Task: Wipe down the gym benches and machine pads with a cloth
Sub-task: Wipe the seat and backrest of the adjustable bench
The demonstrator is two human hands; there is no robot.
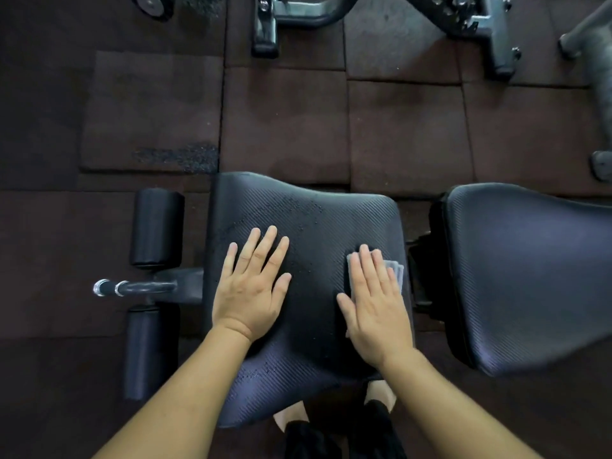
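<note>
Right hand (377,313) fingers (366,270) straight, flat atop cloth (396,272) on seat pad (318,223); left hand (251,289) flat.

Open seat pad (314,207) lies ahead of the fingers of my left hand (251,286) and right hand (377,309). Right of them: a gap, then the back pad (530,276). Left: foam rollers (155,226).

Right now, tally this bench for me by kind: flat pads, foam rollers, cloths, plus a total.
Flat pads: 2, the seat pad and the back pad
Foam rollers: 2, the upper roller and the lower roller
Cloths: 1, the cloth under the right hand
Total: 5
</note>
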